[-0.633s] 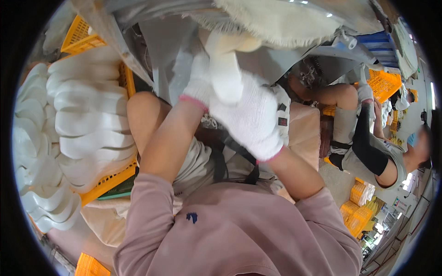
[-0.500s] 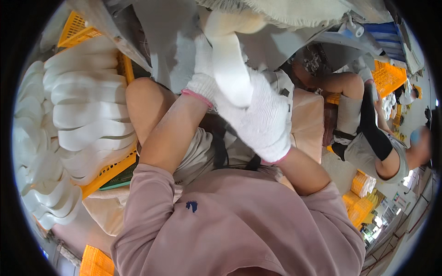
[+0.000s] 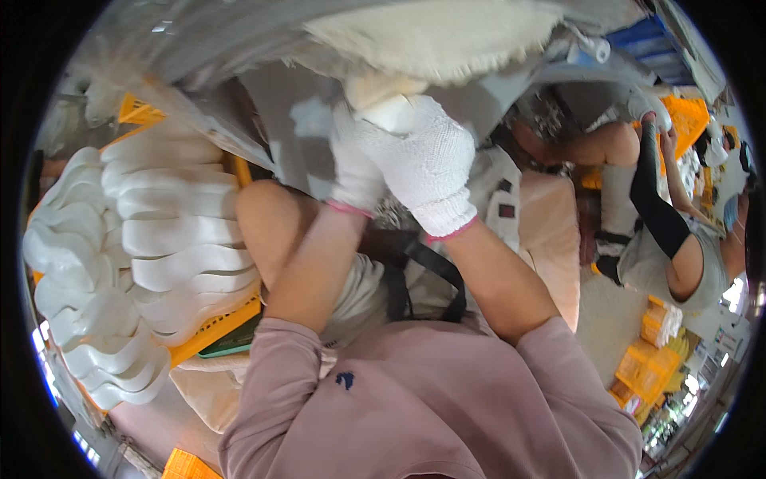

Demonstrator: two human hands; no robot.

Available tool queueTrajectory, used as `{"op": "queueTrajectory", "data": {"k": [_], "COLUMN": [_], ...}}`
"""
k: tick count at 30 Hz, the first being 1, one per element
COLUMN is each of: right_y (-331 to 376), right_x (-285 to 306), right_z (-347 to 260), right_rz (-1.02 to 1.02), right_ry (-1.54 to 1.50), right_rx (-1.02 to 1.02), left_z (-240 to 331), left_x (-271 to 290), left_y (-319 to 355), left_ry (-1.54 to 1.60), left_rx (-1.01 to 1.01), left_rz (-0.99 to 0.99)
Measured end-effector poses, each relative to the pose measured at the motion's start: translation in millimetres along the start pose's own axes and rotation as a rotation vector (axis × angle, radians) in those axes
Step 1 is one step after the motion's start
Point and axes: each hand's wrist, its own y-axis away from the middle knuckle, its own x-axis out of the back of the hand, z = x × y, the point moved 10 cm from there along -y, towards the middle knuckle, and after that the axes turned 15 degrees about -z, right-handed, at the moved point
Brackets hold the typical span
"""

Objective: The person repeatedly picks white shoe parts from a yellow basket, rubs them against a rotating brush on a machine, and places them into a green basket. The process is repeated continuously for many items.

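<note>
Close together in front of me, both gloved hands grip one smooth white curved piece (image 3: pixel 389 116), whose exact kind I cannot make out. My right hand (image 3: pixel 433 160), in a white knit glove with a pink cuff, is closed over its near side. My left hand (image 3: pixel 355 164), gloved alike, is closed at its left side, with the fingers partly hidden. Just beyond the hands is a pale cloth buffing wheel (image 3: pixel 447 40) with a frayed rim. The far end of the piece is at the wheel's lower edge; whether they touch I cannot tell.
On my left, many similar white wavy pieces (image 3: pixel 187 227) lie stacked in a yellow crate (image 3: pixel 215 329). Grey machine housing (image 3: pixel 287 120) surrounds the wheel. To my right, a co-worker (image 3: pixel 678 231) sits at work near another yellow crate (image 3: pixel 685 128). More yellow crates (image 3: pixel 646 369) stand behind.
The white piece, which stretched back over my right hand, is now mostly hidden between my gloves. My right hand has moved away from my body and turned more upright. The view has shifted slightly.
</note>
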Motion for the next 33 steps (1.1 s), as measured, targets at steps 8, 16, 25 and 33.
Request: {"op": "queueTrajectory", "data": {"k": [8, 16, 25, 33], "right_y": [-6, 51, 112, 126], "right_x": [1, 17, 30, 50], "right_z": [-4, -12, 46, 62], "right_rz": [-0.193, -0.431, -0.691, -0.575], "right_ry": [-0.090, 0.163, -0.441, 0.387], "right_rx": [0.083, 0.062, -0.394, 0.304], "left_z": [-6, -8, -28, -18], "left_x": [3, 17, -14, -8], "left_y": [5, -14, 19, 22], "left_ry": [-0.338, -0.168, 0.044, -0.005], "left_rx": [-0.036, 0.122, 0.270, 0.408], "left_rz": [-0.020, 0.192, 0.219, 0.417]}}
